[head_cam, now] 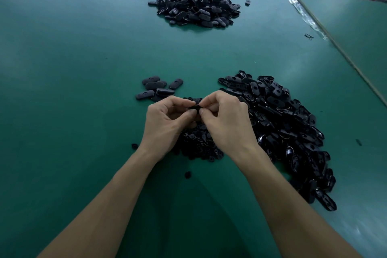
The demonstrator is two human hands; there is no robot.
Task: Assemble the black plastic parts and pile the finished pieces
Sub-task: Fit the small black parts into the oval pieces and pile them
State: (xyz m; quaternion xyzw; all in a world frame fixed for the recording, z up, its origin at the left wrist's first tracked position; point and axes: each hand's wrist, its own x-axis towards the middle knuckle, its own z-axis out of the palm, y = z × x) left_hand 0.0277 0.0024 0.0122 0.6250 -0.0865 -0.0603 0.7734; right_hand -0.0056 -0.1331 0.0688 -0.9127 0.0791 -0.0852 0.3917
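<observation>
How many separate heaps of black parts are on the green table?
4: one far heap across the table, a small cluster beyond the left hand, a large heap beside the right hand, and a heap of smaller parts under both hands, partly hidden.

black oval part (193,107) held above small pieces (199,145), oval shells (282,121) heaped right.

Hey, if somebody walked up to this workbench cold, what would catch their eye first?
First, the centre of the view: the left hand and right hand pinch a small black part between their fingertips. Next, the big heap of black oval shells sprawls just right of the hands on the green table. A second rounded pile sits at the far side, and a small cluster lies just beyond the left hand.
</observation>
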